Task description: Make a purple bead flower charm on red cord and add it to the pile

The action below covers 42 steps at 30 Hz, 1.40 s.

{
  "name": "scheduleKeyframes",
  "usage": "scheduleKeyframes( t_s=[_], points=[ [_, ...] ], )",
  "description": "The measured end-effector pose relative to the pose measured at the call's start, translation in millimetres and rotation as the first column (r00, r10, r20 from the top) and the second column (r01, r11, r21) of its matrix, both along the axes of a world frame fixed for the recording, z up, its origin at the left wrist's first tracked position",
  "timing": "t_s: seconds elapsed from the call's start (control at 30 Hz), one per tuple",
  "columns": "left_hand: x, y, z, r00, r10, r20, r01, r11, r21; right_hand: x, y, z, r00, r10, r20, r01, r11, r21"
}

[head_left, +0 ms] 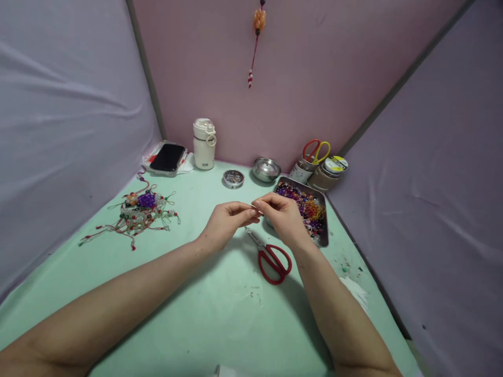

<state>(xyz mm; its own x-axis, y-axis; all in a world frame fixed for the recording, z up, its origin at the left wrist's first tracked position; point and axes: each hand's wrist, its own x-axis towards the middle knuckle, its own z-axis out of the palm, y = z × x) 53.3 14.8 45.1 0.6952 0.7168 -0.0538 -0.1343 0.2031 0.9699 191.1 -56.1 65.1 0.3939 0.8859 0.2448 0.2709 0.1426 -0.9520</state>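
Over the middle of the table, my left hand (232, 220) and my right hand (280, 212) meet fingertip to fingertip. Both are closed in a pinch on something small and thin, mostly hidden by the fingers; its kind cannot be made out. A small clear beaded bit (248, 230) shows just beneath the fingers, and I cannot tell whether it hangs from them. Red-handled scissors (274, 263) lie below, blades pointing toward my hands. Beside my right hand is a metal tray (324, 230) of mixed beads and cords, partly covered by that hand.
Finished-looking beaded strings (143, 212) lie heaped at the left. Along the back stand a phone (168, 158), a white bottle (204, 144), a round tin (233, 178), a steel bowl (266, 170) and jars (327, 173), one holding scissors (315, 152). A beaded pendant (259, 21) hangs on the back wall.
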Motion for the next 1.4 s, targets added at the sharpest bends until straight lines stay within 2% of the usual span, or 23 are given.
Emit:
scheduleKeyframes(
  t_s=[0.23,0.53,0.7,0.83,0.9,1.0,1.07,1.13,1.23,1.33,1.4],
  points=[
    [2,-1,2.0,0.999,0.042,0.012,-0.041,0.996,-0.074,1,2,-3.6,0.999,-0.037,-0.026,0.037,0.999,-0.004],
    [1,-4,3.0,1.000,0.017,0.024,-0.014,0.992,-0.128,0,2,-2.2,0.999,-0.033,-0.012,0.033,0.999,0.011],
    [2,-5,4.0,0.997,0.070,0.030,-0.064,0.985,-0.158,1,2,-4.6,0.999,-0.030,-0.032,0.030,1.000,-0.009],
    [1,-4,5.8,0.995,0.092,0.027,-0.086,0.982,-0.168,4,1,0.2,0.998,-0.033,-0.051,0.031,0.998,-0.050],
    [2,-4,7.2,0.994,0.108,0.022,-0.102,0.980,-0.171,12,-1,5.4,0.997,-0.069,-0.045,0.067,0.996,-0.052],
    [2,-2,9.6,0.992,0.129,0.007,-0.126,0.979,-0.159,37,-5,11.5,0.977,-0.210,0.019,0.210,0.978,-0.005],
    [2,-1,10.6,0.991,0.130,-0.013,-0.130,0.980,-0.149,58,-8,11.1,0.945,-0.302,0.126,0.303,0.953,0.011],
    [2,0,10.8,0.991,0.126,-0.035,-0.129,0.981,-0.145,79,-11,6.3,0.902,-0.332,0.277,0.352,0.936,-0.024],
    [2,1,9.7,0.991,0.124,-0.055,-0.130,0.982,-0.136,99,-11,-6.8,0.800,-0.241,0.550,0.373,0.917,-0.140],
    [3,2,8.0,0.990,0.120,-0.074,-0.129,0.984,-0.126,104,-7,-20.6,0.685,0.004,0.728,0.329,0.891,-0.314],
    [4,2,7.1,0.989,0.112,-0.094,-0.123,0.985,-0.124,101,-3,-28.1,0.608,0.176,0.774,0.311,0.844,-0.436]
  ],
)
